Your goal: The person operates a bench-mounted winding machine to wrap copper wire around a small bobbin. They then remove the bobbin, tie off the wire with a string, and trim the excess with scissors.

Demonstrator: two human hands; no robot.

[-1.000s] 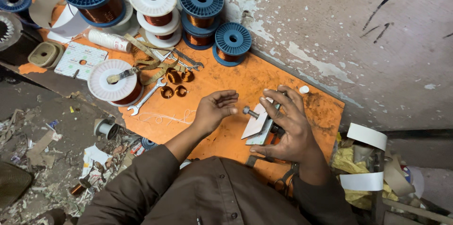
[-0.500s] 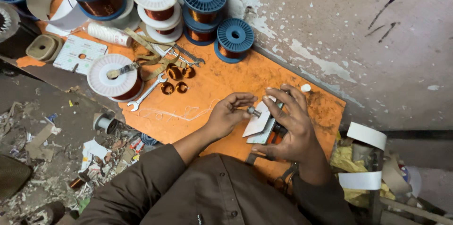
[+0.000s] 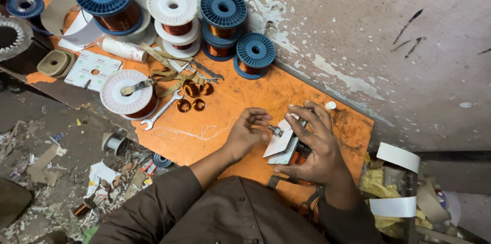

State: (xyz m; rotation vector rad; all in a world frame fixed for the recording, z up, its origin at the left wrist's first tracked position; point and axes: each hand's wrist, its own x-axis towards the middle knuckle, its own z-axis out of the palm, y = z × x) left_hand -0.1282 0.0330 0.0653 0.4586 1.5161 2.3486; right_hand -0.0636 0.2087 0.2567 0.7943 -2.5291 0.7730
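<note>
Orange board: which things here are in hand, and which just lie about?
In hand:
left hand at the small bolt
right hand gripping the white-sided former

Lying about:
wire spools
spanner
small copper coils

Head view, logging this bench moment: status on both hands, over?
Left hand fingertips at the small metal bolt. Right hand grips the white-plated winding former. Loose white thread lies left of it, apart.
</note>
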